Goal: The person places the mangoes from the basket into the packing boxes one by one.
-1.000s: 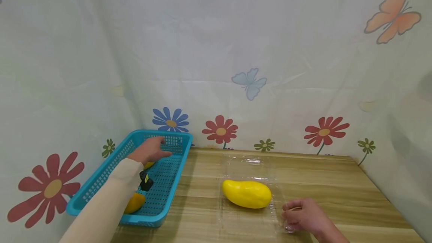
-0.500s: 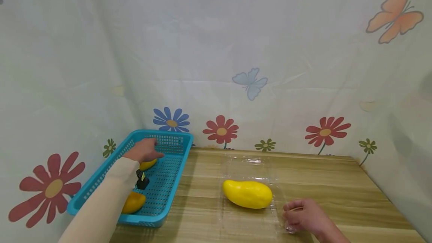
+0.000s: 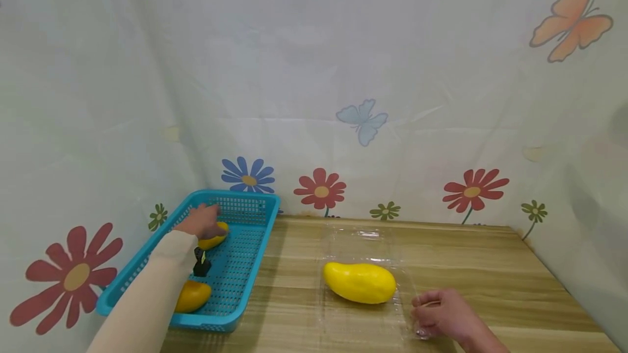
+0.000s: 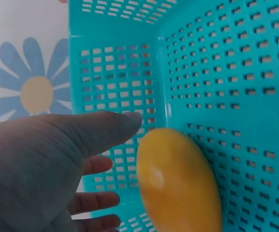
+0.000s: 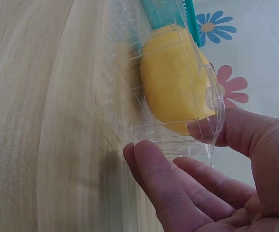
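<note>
My left hand (image 3: 200,222) reaches into the blue-green basket (image 3: 208,321), over a mango (image 3: 216,237) at its far end. In the left wrist view, the thumb points straight across to the tip of this mango (image 4: 178,183), and the fingers stay extended beside it. On the right, my right hand (image 3: 446,315) holds the side of a clear plastic container (image 3: 363,324). The right wrist view shows the thumb hooked over the container's rim (image 5: 220,116), fingers against the outside. A large yellow mango (image 3: 360,283) lies inside the container.
Another mango (image 3: 194,296) lies at the basket's near end, partly behind the left sleeve (image 3: 152,282). A small black device (image 3: 201,267) sits at the left wrist. The container's clear lid (image 3: 360,241) lies folded back toward the flowered curtain (image 3: 407,162).
My left hand has drawn left and lowered toward the far mango in the basket, which shows more now. The right hand, container and yellow mango have stayed put.
</note>
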Available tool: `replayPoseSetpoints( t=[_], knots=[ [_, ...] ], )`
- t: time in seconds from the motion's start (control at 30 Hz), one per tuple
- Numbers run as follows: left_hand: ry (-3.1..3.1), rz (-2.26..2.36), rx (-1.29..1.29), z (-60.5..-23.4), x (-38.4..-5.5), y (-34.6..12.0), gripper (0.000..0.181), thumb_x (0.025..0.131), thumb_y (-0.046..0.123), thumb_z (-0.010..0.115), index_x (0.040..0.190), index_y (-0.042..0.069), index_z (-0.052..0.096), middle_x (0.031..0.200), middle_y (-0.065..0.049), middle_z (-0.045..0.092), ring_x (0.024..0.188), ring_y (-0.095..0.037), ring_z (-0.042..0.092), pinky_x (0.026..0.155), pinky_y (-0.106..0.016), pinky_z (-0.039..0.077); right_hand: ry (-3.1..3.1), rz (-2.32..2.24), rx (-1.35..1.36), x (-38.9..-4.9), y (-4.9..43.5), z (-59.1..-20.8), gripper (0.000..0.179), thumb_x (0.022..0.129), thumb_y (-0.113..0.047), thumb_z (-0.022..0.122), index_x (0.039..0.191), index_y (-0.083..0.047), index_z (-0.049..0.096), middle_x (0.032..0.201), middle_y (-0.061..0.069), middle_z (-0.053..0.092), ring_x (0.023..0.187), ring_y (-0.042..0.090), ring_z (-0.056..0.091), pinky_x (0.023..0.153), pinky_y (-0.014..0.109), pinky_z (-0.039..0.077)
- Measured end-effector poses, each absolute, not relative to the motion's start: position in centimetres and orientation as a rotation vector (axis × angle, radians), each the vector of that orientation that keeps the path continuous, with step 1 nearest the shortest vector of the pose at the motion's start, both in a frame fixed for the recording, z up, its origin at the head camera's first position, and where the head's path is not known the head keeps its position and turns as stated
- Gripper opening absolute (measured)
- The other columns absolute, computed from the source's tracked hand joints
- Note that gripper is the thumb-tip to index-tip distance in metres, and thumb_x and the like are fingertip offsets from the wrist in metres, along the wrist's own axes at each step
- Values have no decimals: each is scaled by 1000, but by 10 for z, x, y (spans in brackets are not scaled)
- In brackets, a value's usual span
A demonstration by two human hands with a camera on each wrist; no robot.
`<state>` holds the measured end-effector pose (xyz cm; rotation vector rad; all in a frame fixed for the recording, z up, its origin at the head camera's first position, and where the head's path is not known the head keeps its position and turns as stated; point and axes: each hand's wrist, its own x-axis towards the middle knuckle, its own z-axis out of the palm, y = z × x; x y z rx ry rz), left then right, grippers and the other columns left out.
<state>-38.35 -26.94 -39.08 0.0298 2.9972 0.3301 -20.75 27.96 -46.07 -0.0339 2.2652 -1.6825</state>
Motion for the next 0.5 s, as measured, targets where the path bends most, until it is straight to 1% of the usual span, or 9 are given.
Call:
replayPoseSetpoints(
  t=[0.07,0.23,0.4,0.5],
  knots=[
    [2994,340,17,-394,-385,-271,70,95,28,69,149,-8,40,154,-40,31,140,-63,28,110,-72,36,2269,-1680,-31,-208,280,-461,39,91,-7,71,118,19,60,92,7,73,72,14,70,68,30,63],
    [2984,336,19,-399,-389,-275,73,95,30,69,149,-10,39,153,-40,34,138,-59,35,110,-69,39,2277,-1690,-42,-208,279,-462,37,90,-6,71,117,18,61,91,7,74,71,14,70,66,29,63],
    [2970,320,19,-402,-392,-280,77,95,31,69,148,-14,36,151,-41,36,134,-57,41,109,-66,41,2273,-1698,-36,-207,279,-461,38,89,-6,72,117,19,61,91,7,74,71,14,70,67,30,63],
    [2957,320,17,-404,-393,-281,76,96,28,68,148,-15,35,149,-42,38,127,-53,48,108,-65,43,2270,-1694,-32,-207,279,-461,39,89,-6,72,118,19,60,91,7,74,72,13,70,67,29,63]
  ],
)
